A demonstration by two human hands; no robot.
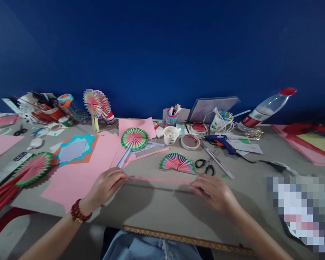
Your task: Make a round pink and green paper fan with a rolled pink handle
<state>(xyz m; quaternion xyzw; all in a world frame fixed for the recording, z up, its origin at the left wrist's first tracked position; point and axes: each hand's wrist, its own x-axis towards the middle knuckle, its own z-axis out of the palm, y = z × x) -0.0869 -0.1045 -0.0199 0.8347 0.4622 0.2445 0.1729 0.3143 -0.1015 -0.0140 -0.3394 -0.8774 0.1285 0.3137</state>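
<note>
A narrow pink paper strip point(159, 180) is stretched level just above the grey table, pinched at both ends. My left hand point(112, 182), with a dark red bead bracelet on its wrist, closes on the strip's left end. At the right end, the fingers of my right hand point(212, 189) are closed on it too. Beyond the strip lies a half-round pleated paper fan point(177, 163) in pink, green and purple. Black-handled scissors point(206, 165) rest beside that fan. Farther back is a round pink and green pleated fan point(134, 139) with pale paper strips at its base.
Large pink paper sheets point(78, 177) and stacked coloured papers point(76, 150) spread to the left, near another pleated fan point(38, 168). A blue glue gun point(223, 142), tape roll point(190, 142), paper cup point(170, 135) and tilted plastic bottle point(268, 108) stand or lie at the back.
</note>
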